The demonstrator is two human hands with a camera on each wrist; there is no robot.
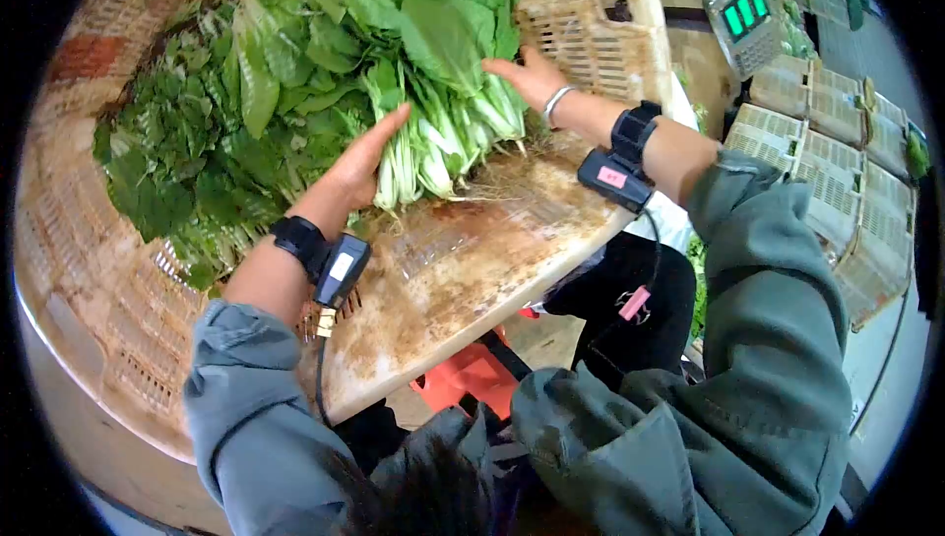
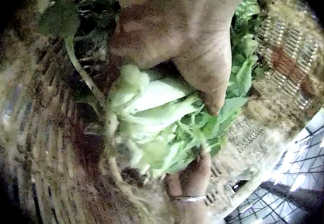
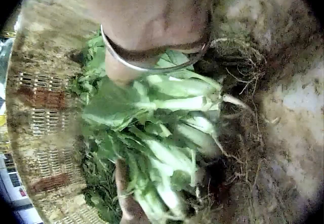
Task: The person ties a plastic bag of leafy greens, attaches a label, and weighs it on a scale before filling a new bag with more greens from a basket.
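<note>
A bunch of leafy greens (image 1: 433, 147) with pale stems lies between my two hands, its thin roots toward me. My left hand (image 1: 362, 160) holds its left side, thumb stretched along the stems and the other fingers hidden by the greens. From the opposite side my right hand (image 1: 538, 85), with a bracelet (image 1: 557, 101) at the wrist, holds the bunch, thumb on top and the other fingers out of sight. In the right wrist view the stems (image 3: 177, 102) lie close under that hand. More greens (image 1: 207, 142) are heaped to the left and behind.
The greens rest in a wide, dirt-stained plastic basket (image 1: 423, 285) with slotted sides; its rim runs in front of me. Loose roots (image 3: 243, 128) lie beside the stems. At the right are a scale display (image 1: 745, 12) and stacked crates (image 1: 822, 157). Something red (image 1: 468, 378) sits below the rim.
</note>
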